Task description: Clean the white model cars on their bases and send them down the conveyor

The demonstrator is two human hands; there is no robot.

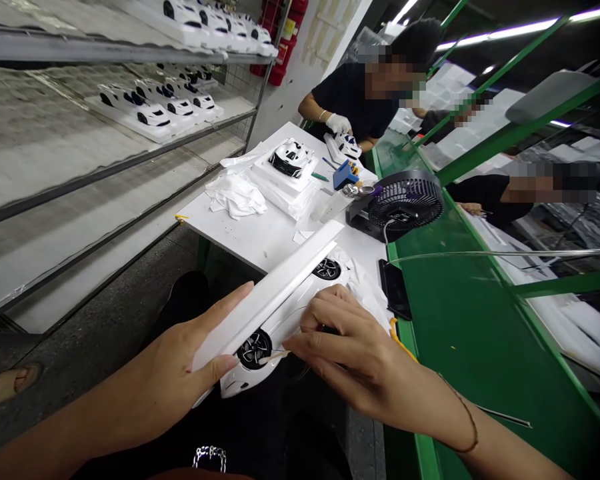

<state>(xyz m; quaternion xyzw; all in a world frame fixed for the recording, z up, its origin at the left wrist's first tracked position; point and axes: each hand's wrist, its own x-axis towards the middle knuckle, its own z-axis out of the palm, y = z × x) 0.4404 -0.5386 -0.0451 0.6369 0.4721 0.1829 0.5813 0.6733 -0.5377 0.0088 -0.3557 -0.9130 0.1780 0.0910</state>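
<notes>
A white model car [290,313] is tipped on its side in front of me, set against a white foam block [275,283]. My left hand [200,350] is wrapped round the near end of the foam block, thumb on the car side and fingers behind. Between thumb and fingertips, my right hand [350,340] pinches a cotton swab [274,358]. The swab's tip is at the rim of the near black wheel [255,349]. Farther along the car's side shows the second wheel [327,269]. My right hand hides part of the car body.
On the white table [220,230] are another model car [293,159] on foam, a crumpled cloth [237,193], a blue holder [346,175] and a black fan [405,200]. A gloved co-worker [350,93] sits beyond. Shelves [105,180] stand left; a green surface [460,347] runs along the right.
</notes>
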